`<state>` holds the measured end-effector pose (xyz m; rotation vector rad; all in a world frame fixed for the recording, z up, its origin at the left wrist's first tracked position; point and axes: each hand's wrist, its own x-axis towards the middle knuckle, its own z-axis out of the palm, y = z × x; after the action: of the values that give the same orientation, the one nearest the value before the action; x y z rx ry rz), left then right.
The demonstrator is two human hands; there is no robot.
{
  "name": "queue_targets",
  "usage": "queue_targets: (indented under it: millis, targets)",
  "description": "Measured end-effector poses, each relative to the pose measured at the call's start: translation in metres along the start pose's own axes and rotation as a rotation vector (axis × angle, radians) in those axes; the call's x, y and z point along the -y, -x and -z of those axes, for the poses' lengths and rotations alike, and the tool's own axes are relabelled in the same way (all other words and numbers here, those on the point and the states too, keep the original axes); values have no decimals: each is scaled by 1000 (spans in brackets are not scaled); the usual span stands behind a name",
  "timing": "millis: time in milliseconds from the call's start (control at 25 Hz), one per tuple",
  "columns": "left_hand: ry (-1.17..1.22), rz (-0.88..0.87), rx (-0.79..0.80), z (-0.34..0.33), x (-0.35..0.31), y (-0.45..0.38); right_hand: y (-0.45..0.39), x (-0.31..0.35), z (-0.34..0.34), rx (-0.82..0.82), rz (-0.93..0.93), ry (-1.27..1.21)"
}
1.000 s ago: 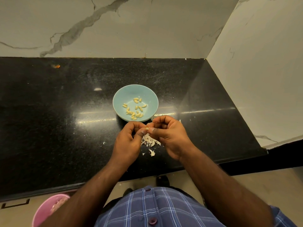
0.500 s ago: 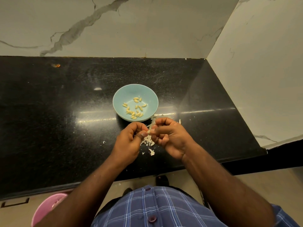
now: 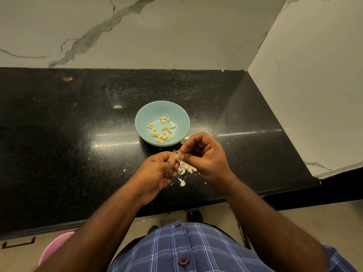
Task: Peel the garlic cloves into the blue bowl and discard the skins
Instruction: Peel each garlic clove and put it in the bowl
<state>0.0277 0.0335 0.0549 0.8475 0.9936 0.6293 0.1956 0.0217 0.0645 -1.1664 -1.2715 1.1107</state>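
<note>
A: Hands first. Left hand was curled, thumb + fingertips pinching a garlic clove, pale bit just showing at the tips. Rest of the clove hidden, couldn't tell how much skin was on it.

B: Right hand?

A: Also curled. Thumb + index pinched the same clove from the other side, tips of both hands touching over it. Other fingers folded in toward the palm, nothing else held that I could see.

B: Where over the counter?

A: Both hands hovered above the black countertop, near its front edge, just in front of the blue bowl. Right knuckles sat close to the bowl's near-right rim; touching or not, couldn't tell.

B: Bowl contents?

A: Peeled cloves, a loose scatter on the bowl floor, mostly the near half.

B: Skins?

A: Skin pile lay on the counter right under + between the hands, one scrap a bit nearer the front edge, small flecks round about.

B: Room to move?

A: Wide bare counter to the left and behind the bowl. Marble wall at the back, side wall closing the right end. Pink bin on the floor, lower left, partly behind the left forearm.
</note>
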Motion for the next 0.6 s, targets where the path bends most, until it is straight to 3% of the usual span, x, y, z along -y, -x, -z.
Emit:
queue_targets:
  millis: [160, 280, 400, 520, 600]
  targets:
    - [324, 176, 86, -1, -8, 2, 2, -2, -2, 8, 171, 140]
    - [359, 170, 72, -3, -7, 1, 3, -1, -7, -62, 68, 1]
    - [183, 76, -60, -2, -3, -2, 3, 2, -9, -108, -114, -288]
    - [-187, -54, -215, 2, 1, -5, 3, 2, -5, -100, -146, -280]
    - [-282, -93, -252, 4, 3, -6, 3, 2, -3, -102, -133, -234]
